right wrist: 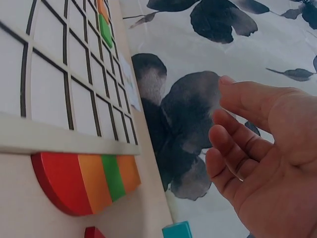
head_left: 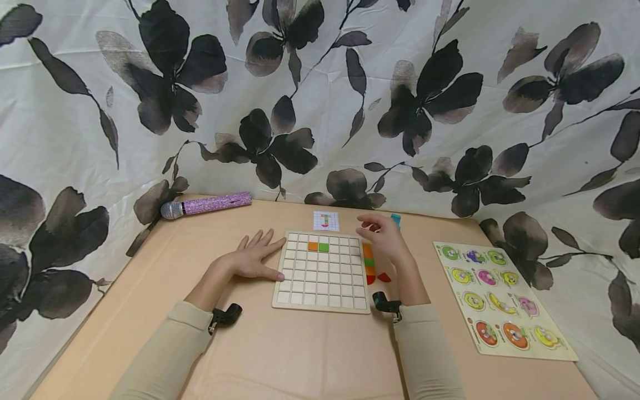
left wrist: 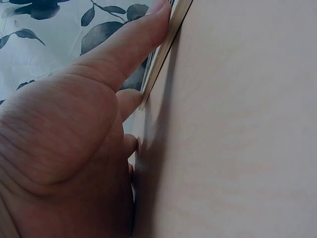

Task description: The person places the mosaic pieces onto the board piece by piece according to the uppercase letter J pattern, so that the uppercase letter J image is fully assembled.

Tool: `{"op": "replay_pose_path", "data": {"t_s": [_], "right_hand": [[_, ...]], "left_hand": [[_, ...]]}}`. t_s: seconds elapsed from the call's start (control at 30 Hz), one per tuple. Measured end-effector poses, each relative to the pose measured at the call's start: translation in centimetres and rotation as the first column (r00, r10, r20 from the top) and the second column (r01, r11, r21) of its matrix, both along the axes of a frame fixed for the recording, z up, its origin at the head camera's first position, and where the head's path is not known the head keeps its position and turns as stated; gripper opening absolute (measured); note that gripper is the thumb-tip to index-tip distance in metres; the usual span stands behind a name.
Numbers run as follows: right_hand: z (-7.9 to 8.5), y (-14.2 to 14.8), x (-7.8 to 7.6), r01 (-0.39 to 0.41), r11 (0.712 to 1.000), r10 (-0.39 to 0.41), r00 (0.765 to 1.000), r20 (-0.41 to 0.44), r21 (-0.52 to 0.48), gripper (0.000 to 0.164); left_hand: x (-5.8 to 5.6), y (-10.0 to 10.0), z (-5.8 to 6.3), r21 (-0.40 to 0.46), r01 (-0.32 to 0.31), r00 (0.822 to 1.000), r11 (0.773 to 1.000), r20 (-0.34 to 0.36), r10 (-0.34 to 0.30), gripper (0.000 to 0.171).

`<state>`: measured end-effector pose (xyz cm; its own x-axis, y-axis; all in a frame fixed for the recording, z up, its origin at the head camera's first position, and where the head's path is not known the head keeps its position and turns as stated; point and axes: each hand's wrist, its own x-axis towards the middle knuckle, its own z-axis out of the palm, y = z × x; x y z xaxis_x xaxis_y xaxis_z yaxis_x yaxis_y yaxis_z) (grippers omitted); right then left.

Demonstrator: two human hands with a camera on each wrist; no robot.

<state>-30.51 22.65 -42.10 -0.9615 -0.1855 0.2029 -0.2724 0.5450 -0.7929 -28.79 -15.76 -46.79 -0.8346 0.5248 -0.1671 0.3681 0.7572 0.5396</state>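
The left hand (head_left: 255, 258) lies with fingers spread, grasping nothing, its thumb and fingertips against the left edge of the gridded board (head_left: 300, 275), apparently to steady it. In the board's far rows sit an orange tile (head_left: 313, 246) and a green tile (head_left: 324, 248), side by side; beyond stands a card (head_left: 326, 220) with a small coloured figure, too small to read fully. This looks like an early stage of copying that figure onto the grid. The right hand (head_left: 385, 236) is raised by the far right corner, fingers loosely bent, nothing in them; the next move likely calls for pinching one piece from the row of pieces (head_left: 369, 264) just beside the board's right edge — orange, green, orange, then rounded red.

As for materials: a glittery purple microphone (head_left: 215, 205) with a mesh head, a pale, wood-like board rim around white squares, smooth glossy pieces, a pointed red piece (head_left: 384, 277), a teal block (head_left: 396, 219), and a flat panel (head_left: 500, 300) of cartoon fruit.
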Motion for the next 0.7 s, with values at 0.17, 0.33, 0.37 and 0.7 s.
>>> {"op": "replay_pose_path", "data": {"t_s": [0.17,0.33,0.37,0.7], "right_hand": [[-0.4,0.6,-0.2,0.012,1.0,-0.012,1.0,0.023,0.012,0.037],[-0.7,1.3,-0.3,0.034,0.999,-0.035,0.998,0.048,0.03,0.037],[-0.8,1.4,-0.3,0.039,0.999,-0.041,0.998,0.055,0.034,0.037],[-1.9,2.2,-0.3,0.081,0.996,-0.087,0.981,0.173,0.041,0.039]], "left_hand": [[-0.3,-0.3,-0.8,0.013,0.013,1.0,1.0,-0.029,-0.012,0.114],[-0.2,-0.2,-0.4,0.021,0.017,1.0,1.0,-0.014,-0.017,0.114],[-0.2,-0.2,-0.4,0.029,0.02,1.0,0.999,-0.014,-0.02,0.114],[-0.2,-0.1,-0.4,0.001,0.021,0.999,1.0,-0.029,-0.021,0.114]]}}
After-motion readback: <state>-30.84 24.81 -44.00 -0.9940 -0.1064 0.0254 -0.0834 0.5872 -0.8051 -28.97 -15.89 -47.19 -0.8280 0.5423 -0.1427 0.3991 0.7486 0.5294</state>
